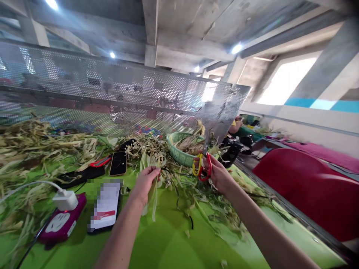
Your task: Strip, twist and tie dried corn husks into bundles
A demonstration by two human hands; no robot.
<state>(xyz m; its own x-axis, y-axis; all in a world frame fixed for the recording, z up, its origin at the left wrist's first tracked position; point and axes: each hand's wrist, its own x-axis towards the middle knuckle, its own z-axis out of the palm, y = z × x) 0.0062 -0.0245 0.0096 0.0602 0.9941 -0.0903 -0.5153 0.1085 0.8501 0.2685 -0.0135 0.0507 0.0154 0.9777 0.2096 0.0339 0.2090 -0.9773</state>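
Note:
My left hand [146,183] is closed around a bunch of pale green leaf strips [153,160] that hang down over the green table [168,239]. Beside it, my right hand [218,173] grips a pair of scissors with red and yellow handles [202,164], blades pointing up. A thin dark stem runs between the two hands. A green plastic basket [179,151] holding dry husks sits just behind the scissors.
Dry husks and leaves [33,145] lie heaped across the table's left and back. A phone [118,163], a purple power strip with a white charger [61,216] and a white card [106,205] lie at the left. A perforated metal screen [126,93] stands behind. Red chairs [308,186] are at the right.

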